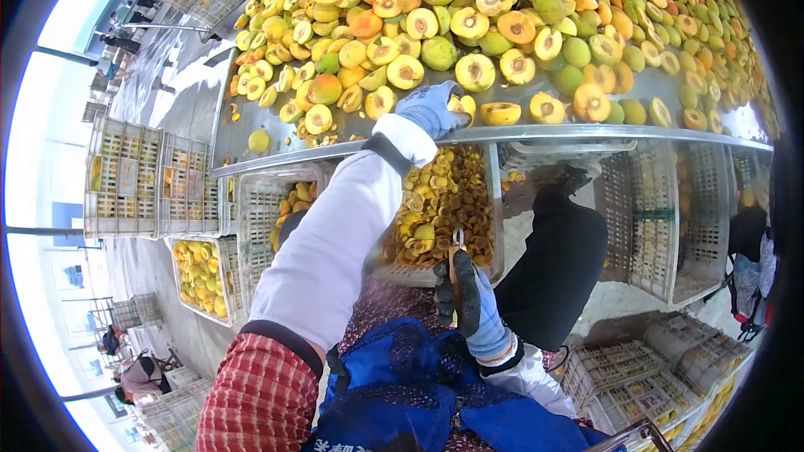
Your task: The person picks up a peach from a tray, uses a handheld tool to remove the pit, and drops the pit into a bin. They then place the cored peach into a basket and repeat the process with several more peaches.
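My left hand (431, 109), in a blue-grey glove, reaches over the metal table's near edge (502, 130) with its fingers curled round a yellow fruit half (462, 106). Cut halves with brown centres (501, 113) lie just right of it. Lower down, in front of my lap, my right hand (471, 297), in a blue and dark glove, is closed round the wooden handle of a small tool (457, 264). The tool's metal loop tip points up, over a crate (496, 226) of cut fruit pieces and brown pits (435, 209).
A large heap of fruit (502, 25) covers the table. Stacked crates (126, 176) stand at left, beside a crate of yellow fruit (201, 278). More crates (653, 218) are at right and lower right (645, 377). A person (142, 377) is at lower left.
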{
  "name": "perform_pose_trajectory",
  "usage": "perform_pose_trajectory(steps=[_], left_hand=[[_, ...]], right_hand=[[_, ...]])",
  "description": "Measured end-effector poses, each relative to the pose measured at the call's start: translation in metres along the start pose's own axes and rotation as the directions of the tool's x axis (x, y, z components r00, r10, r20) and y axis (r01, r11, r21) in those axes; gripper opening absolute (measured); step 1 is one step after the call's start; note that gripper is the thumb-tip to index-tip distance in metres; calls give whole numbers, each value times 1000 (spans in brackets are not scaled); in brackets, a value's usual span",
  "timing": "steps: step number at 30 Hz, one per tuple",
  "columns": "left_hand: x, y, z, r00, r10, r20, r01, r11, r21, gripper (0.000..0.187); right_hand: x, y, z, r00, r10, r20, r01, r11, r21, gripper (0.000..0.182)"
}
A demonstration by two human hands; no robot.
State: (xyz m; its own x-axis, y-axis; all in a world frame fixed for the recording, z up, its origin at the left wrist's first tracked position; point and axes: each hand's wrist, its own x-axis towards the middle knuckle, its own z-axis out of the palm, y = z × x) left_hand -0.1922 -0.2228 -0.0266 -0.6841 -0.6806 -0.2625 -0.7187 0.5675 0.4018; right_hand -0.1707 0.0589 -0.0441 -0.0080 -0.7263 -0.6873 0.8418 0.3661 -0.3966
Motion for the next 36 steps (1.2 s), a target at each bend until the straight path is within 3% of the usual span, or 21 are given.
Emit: perform_pose_trajectory(steps=[3, 4, 5, 6, 7, 9, 10, 11, 13, 14, 15, 18, 20, 23, 25, 26, 27, 29, 31, 34, 36], left_hand=[[-10, 19, -7, 996, -52, -75, 51, 999, -16, 62], [-26, 26, -12, 970, -77, -230, 40, 986, -159, 60], [-39, 25, -8, 934, -81, -349, -36, 948, -316, 43], [-53, 22, 1, 916, -52, -398, -216, 771, -598, 40], [-69, 19, 11, 890, -53, -453, -373, 486, -790, 38], [-115, 26, 13, 973, -140, -185, -148, 240, -959, 37], [-133, 34, 21, 957, -167, -238, -202, 210, -957, 23], [-147, 29, 27, 951, -97, -295, -218, 468, -856, 45], [-173, 38, 33, 946, -166, -278, -191, 407, -893, 41], [-182, 36, 35, 969, -149, -195, -138, 326, -935, 36], [-193, 34, 41, 986, -100, -135, -122, 125, -985, 38], [-213, 29, 50, 974, -188, -125, -118, 44, -992, 41], [-221, 25, 53, 976, -165, -142, -160, -102, -982, 41], [-233, 30, 48, 969, -144, -198, -219, -145, -965, 40], [-239, 30, 47, 959, -154, -238, -248, -48, -968, 38], [-240, 30, 44, 949, -157, -275, -269, 54, -962, 36], [-243, 31, 40, 948, -160, -274, -269, 51, -962, 36], [-245, 34, 26, 975, -160, -153, -94, 329, -940, 38], [-245, 31, 28, 966, -146, -214, -137, 413, -900, 33], [-247, 29, 30, 977, -104, -184, -110, 492, -864, 27], [-247, 29, 34, 972, -153, -178, -36, 651, -758, 25]], right_hand=[[6, 1, -9, 998, -66, -14, 67, 995, 70, 38], [6, -2, -10, 998, -67, -19, 69, 994, 80, 38], [4, -7, -10, 987, -157, -35, 159, 985, 63, 37], [1, -11, -10, 969, -243, -50, 245, 969, 42, 36], [-4, -19, -7, 970, -236, -53, 238, 970, 45, 36], [-16, -32, -3, 964, -262, 34, 264, 962, -67, 26], [-8, -19, -16, 879, -457, 134, 466, 767, -442, 31], [-4, -8, -18, 885, -445, 136, 456, 772, -443, 31], [0, 8, -15, 577, -769, 275, 721, 321, -614, 33], [-14, -2, -5, 592, -728, 347, 656, 184, -732, 36], [-32, -25, 16, 575, -694, 432, 630, 39, -776, 34], [-36, -12, 16, 525, -702, 481, 617, -75, -783, 40], [-45, -18, 25, 659, -626, 416, 579, 70, -812, 24], [-54, -20, 31, 641, -640, 423, 533, -26, -846, 23], [-55, -17, 32, 607, -657, 447, 540, -71, -838, 23], [-58, -18, 35, 640, -627, 445, 517, -76, -852, 24], [-59, -19, 37, 674, -595, 439, 492, -81, -867, 25], [-56, -13, 33, 649, -592, 477, 532, -95, -841, 27], [-54, -5, 28, 622, -591, 513, 571, -106, -814, 29], [-54, 10, 22, 704, -525, 478, 573, 22, -819, 47], [-51, 20, 23, 603, -653, 459, 652, 70, -755, 41]])
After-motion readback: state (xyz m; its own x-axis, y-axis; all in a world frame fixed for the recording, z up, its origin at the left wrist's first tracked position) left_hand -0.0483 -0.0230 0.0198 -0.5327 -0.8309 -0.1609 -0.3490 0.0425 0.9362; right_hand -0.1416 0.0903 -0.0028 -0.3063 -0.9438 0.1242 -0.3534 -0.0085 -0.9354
